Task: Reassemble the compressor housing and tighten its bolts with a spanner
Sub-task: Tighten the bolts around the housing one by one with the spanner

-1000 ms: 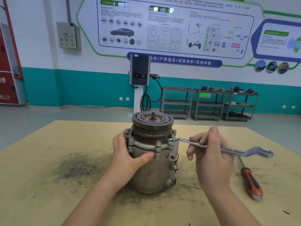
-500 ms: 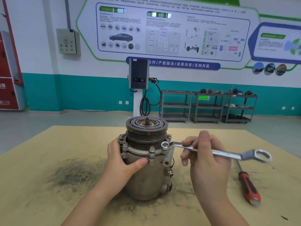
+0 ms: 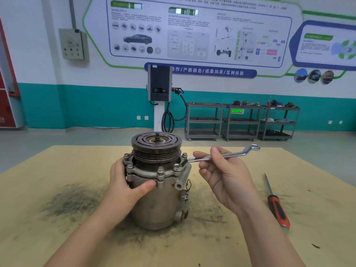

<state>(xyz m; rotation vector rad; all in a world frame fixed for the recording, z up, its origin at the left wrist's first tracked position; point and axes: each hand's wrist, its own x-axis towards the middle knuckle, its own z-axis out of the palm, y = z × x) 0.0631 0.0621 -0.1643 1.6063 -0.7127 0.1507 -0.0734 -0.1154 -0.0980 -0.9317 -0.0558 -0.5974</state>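
Head view: near the worktop's [image 3: 57, 170] middle, the left hand [image 3: 125, 182] grips the upright grey metal compressor housing [image 3: 156, 201]; the right hand [image 3: 225, 176] pinches the silver ring spanner [image 3: 221, 157], seated on a flange bolt [image 3: 177, 166]. That light pinch could let it slip off.

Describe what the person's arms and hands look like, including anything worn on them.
Both forearms are bare right to the frame's lower edge, with no sleeves in view. The left hand and right hand wear no gloves, rings, watch or wristband. Fingernails are short and unpainted.
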